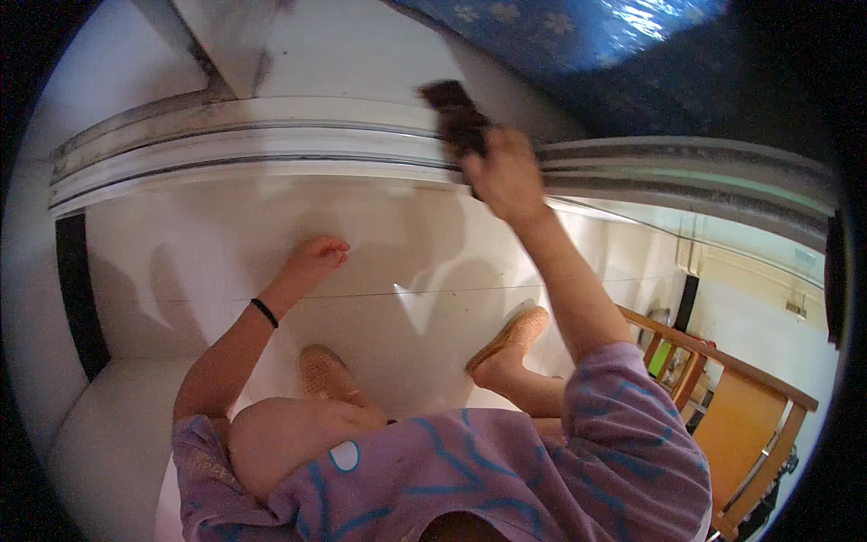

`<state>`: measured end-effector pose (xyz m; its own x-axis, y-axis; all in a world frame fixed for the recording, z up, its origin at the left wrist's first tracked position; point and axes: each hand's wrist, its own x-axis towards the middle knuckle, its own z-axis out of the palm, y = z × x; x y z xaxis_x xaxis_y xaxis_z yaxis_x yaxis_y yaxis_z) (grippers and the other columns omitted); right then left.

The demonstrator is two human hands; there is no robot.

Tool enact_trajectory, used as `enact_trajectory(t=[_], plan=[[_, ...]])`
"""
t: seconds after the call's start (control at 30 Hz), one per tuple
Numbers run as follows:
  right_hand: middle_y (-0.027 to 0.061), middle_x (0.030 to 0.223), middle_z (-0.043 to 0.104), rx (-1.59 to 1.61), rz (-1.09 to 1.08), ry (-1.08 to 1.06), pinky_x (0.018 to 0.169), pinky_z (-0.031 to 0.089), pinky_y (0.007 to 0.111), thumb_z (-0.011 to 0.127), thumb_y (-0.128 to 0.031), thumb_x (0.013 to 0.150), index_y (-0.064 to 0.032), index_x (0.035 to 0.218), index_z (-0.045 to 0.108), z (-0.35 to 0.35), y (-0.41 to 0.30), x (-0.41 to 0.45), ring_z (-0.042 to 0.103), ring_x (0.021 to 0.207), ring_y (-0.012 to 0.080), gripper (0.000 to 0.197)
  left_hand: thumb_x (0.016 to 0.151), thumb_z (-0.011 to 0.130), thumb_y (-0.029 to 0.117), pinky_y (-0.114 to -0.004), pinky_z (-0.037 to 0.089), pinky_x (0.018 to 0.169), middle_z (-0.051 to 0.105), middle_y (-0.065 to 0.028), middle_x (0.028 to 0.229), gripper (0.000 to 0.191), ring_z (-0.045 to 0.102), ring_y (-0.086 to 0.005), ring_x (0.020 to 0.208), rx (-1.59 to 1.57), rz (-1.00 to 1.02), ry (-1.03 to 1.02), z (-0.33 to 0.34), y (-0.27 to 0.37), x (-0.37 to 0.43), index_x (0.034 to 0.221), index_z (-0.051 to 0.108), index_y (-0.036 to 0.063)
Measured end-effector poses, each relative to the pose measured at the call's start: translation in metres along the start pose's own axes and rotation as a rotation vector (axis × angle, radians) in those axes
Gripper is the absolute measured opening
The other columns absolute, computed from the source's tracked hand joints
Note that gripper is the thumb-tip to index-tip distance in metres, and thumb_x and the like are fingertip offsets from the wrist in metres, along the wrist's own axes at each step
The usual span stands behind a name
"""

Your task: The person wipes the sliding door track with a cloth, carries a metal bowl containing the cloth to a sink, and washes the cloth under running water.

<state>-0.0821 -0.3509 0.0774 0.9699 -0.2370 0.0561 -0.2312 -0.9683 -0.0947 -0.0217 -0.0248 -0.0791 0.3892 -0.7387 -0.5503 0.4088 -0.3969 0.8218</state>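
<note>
In the head view, my right hand (508,173) grips a dark brown or black cloth-like object (460,118), blurred, over the sliding-door floor track (339,142). Whether the object touches the track I cannot tell. My left hand (324,252), with a black band around the wrist, hangs with its fingers curled above the pale tiled floor (379,325); nothing shows in it. The metal rails of the track run from left to right in front of me, dirty at the left end.
A sliding-door frame (684,169) with a glass panel stands at the right. Dark blue floral fabric (535,27) lies beyond the track. A wooden chair (745,420) is at lower right. My feet wear textured tan slippers (521,328).
</note>
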Motion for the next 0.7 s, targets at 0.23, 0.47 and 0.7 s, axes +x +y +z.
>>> enact_trajectory(t=[0.23,0.47,0.7], plan=[[0.0251,0.122,0.054,0.398,-0.079,0.190,0.101,0.040,0.043,0.057,-0.012,0.086,0.0045,0.111,0.056,0.020,-0.027,0.015,0.050,0.117,0.0430,0.031,0.089,0.055,0.014,-0.040,0.040,0.103,0.056,-0.0201,0.126,0.037,0.051,-0.0299,0.121,0.817,0.311,0.511,-0.031,0.009,-0.023,0.123,0.054,-0.0004],[0.0190,0.108,0.057,0.647,-0.382,0.164,0.091,0.045,0.044,0.063,-0.003,0.071,0.0000,0.098,0.059,0.049,-0.162,0.093,0.053,0.104,0.0389,0.028,0.088,0.058,0.032,-0.045,0.024,0.114,0.024,-0.0203,0.152,0.071,0.024,-0.0369,0.140,1.342,0.133,0.501,-0.055,0.007,-0.027,0.144,0.029,-0.0006],[0.0178,0.092,0.065,1.286,0.149,0.117,0.079,0.050,0.036,0.064,-0.011,0.074,0.0027,0.100,0.056,0.013,-0.198,0.144,0.062,0.085,0.0279,0.031,0.086,0.061,0.033,-0.045,0.026,0.113,0.022,-0.0218,0.152,0.075,0.024,-0.0376,0.140,1.289,0.099,0.446,-0.058,0.000,-0.035,0.144,0.029,-0.0029]])
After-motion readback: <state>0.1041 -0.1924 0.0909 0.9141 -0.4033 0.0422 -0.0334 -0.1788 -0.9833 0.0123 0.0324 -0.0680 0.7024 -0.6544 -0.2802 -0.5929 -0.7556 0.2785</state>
